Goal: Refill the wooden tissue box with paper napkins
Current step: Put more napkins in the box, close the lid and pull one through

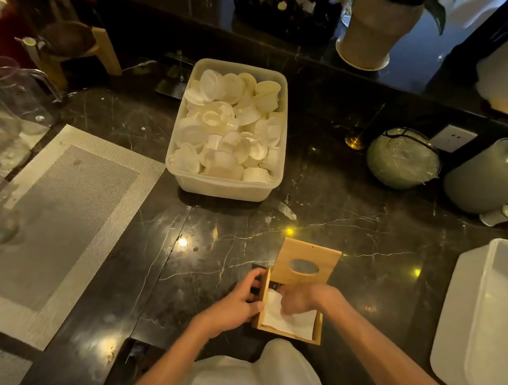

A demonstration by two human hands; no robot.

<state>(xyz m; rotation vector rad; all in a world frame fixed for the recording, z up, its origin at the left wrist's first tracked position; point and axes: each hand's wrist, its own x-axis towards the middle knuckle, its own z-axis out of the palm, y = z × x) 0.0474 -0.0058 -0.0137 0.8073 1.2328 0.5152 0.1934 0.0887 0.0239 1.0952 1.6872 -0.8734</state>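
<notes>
The wooden tissue box (pixel 286 332) stands on the dark marble counter near the front edge. Its lid (pixel 306 263), with an oval slot, is tilted up at the far side. White paper napkins (pixel 291 321) lie inside the box. My left hand (pixel 241 302) grips the box's left wall, thumb over the rim. My right hand (pixel 297 299) reaches into the box from the right, fingers curled down onto the napkins; the fingertips are hidden inside.
A plastic tub (pixel 221 184) full of several small white lidded cups sits behind the box. A woven placemat (pixel 44 220) lies to the left. An empty white tray (pixel 489 326) is at the right. Jars, a glass jug and a plant pot (pixel 374 29) line the back.
</notes>
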